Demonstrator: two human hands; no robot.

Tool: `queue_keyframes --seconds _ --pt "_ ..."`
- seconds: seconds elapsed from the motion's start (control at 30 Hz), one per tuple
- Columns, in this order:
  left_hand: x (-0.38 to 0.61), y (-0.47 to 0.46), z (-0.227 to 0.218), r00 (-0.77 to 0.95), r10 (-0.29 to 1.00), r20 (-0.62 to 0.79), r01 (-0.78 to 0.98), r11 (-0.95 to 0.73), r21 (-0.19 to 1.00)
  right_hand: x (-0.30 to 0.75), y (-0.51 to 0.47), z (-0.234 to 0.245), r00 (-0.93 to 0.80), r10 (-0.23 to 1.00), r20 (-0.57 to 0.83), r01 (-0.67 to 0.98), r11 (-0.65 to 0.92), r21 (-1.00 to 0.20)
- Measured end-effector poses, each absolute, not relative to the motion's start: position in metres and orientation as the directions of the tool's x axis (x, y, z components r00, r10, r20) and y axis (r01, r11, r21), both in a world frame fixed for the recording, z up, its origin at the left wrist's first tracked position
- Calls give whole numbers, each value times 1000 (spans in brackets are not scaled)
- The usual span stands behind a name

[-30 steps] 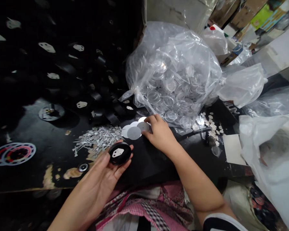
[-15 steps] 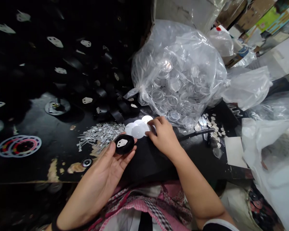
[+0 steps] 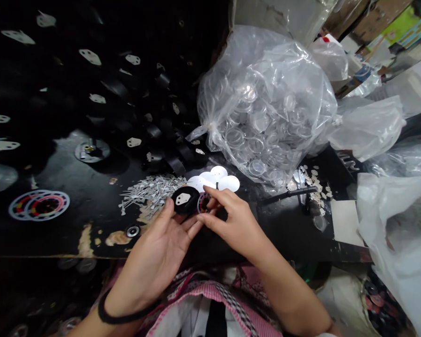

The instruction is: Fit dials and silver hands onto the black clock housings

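My left hand [image 3: 154, 252] holds a round black case [image 3: 193, 200] between its thumb and fingers. A small white plate [image 3: 183, 199] with holes sits in the middle of the case. Close to the case's right edge, my right hand [image 3: 236, 222] pinches a small disc [image 3: 203, 202] whose printed dark and coloured side shows. Whether the disc touches the case I cannot tell. Just beyond my fingers lie several overlapping white discs [image 3: 218, 173]. A pile of thin grey pointers [image 3: 149, 193] is spread to the left of the case.
A clear bag [image 3: 263, 107] full of transparent round covers stands behind my right hand. Two printed dial rings [image 3: 49, 206] lie at the left. A black pen-like tool [image 3: 291, 193] and small white plates [image 3: 314, 182] are on the right. A round metal base [image 3: 91, 150] stands at the back left.
My right hand has lifted a disc from the white discs and brought it left to the black case, printed side showing. The remaining white discs have shifted. My left hand still holds the case.
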State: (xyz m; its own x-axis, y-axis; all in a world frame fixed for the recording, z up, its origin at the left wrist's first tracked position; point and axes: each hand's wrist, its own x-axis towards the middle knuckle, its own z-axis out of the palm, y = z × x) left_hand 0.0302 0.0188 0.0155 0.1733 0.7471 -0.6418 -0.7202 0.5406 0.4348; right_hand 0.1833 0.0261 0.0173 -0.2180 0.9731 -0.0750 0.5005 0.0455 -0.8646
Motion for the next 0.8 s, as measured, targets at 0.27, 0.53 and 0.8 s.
queue_keyframes --seconds 0.27,0.53,0.8 --pt "33 12 11 217 751 -624 -689 571 447 193 28 24 -42 994 -101 377 -78 -923" --pt "40 3 12 150 789 -596 -630 541 557 176 24 26 39 965 -258 141 -261 -955" --pt "34 1 2 169 806 -567 -576 548 607 184 23 29 -14 941 -338 184 -329 -926"
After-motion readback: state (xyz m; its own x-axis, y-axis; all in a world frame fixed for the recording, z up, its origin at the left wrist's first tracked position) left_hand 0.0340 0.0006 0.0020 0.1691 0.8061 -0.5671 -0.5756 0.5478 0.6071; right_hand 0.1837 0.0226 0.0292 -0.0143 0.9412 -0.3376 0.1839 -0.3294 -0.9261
